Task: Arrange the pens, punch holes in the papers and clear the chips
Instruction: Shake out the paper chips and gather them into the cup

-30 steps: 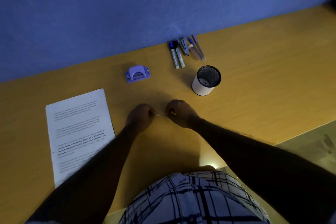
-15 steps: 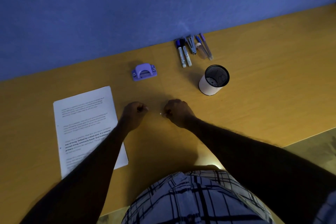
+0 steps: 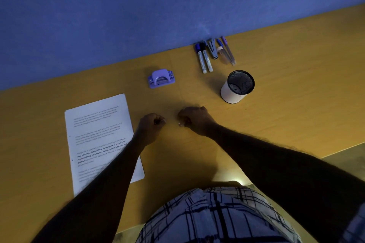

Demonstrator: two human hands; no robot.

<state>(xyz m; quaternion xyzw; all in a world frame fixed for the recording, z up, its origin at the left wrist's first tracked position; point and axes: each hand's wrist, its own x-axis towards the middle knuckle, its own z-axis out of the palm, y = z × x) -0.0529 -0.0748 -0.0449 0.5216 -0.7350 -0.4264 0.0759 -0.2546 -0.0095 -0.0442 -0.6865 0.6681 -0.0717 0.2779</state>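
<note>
My left hand (image 3: 151, 127) and my right hand (image 3: 194, 119) rest on the yellow desk (image 3: 286, 104) a little apart, both with fingers curled. A tiny white paper chip (image 3: 179, 123) sits at my right hand's fingertips, which pinch it. Nothing shows inside my left fist. The printed papers (image 3: 98, 134) lie to the left, partly under my left forearm. The purple hole punch (image 3: 161, 78) stands behind my hands. Several pens and markers (image 3: 214, 54) lie in a row against the blue wall.
A white cup with a black mesh rim (image 3: 238, 87) stands upright to the right of the hole punch, just in front of the pens. The blue wall (image 3: 138, 16) bounds the desk's far side. The desk's near edge runs at the lower right.
The white chip lay between my hands before and is now at my right fingertips. My hands have drawn slightly apart. The view has shifted a little.
</note>
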